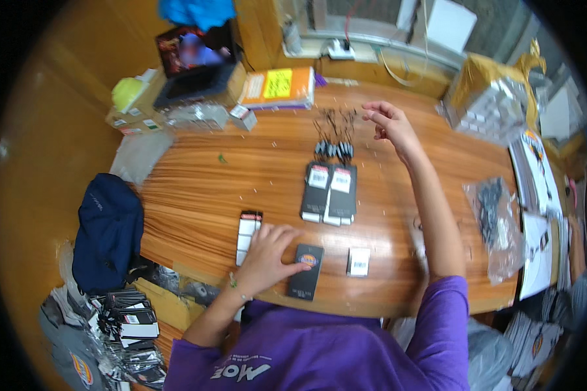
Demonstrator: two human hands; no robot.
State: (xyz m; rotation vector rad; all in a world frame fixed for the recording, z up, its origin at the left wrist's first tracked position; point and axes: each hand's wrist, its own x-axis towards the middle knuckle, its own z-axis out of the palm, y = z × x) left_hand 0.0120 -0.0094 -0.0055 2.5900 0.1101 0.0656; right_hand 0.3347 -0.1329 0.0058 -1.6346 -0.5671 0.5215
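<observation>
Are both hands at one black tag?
No, only the left hand is at the black tag; the right hand is near the black strings.

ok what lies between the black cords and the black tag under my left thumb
In the head view, two side-by-side stacks of black tags lie there, then a strip of bare wooden tabletop nearer you.

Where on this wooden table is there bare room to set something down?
Mostly bare wood lies between the dark-blue fabric item and the white-label stack; another patch lies between the right forearm and the clear plastic bag. Crowded: the middle, with dark tag stacks and black cords, and the back left, with boxes.
</observation>
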